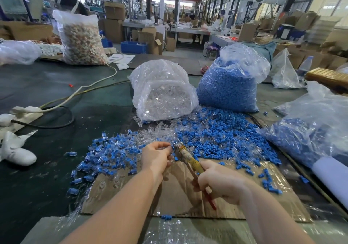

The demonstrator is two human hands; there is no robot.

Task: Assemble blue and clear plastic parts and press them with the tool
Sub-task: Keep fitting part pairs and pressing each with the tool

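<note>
My right hand [219,182] grips the handles of a pair of pliers [185,157] with yellowed tape on the upper part and red grips below. The jaws point up and left. My left hand [155,156] pinches a small clear and blue part at the jaws; the part is mostly hidden by my fingers. A heap of loose blue parts [226,138] lies behind the tool, with loose clear parts [160,130] to its left. Joined blue-and-clear pieces [105,157] are piled at the left of my left hand.
A bag of clear parts [162,93] and a bag of blue parts [229,85] stand behind the heaps. Another bag with blue parts [308,130] lies at the right. Cardboard [178,193] covers the table under my hands. Cables and a power strip [26,110] lie at the left.
</note>
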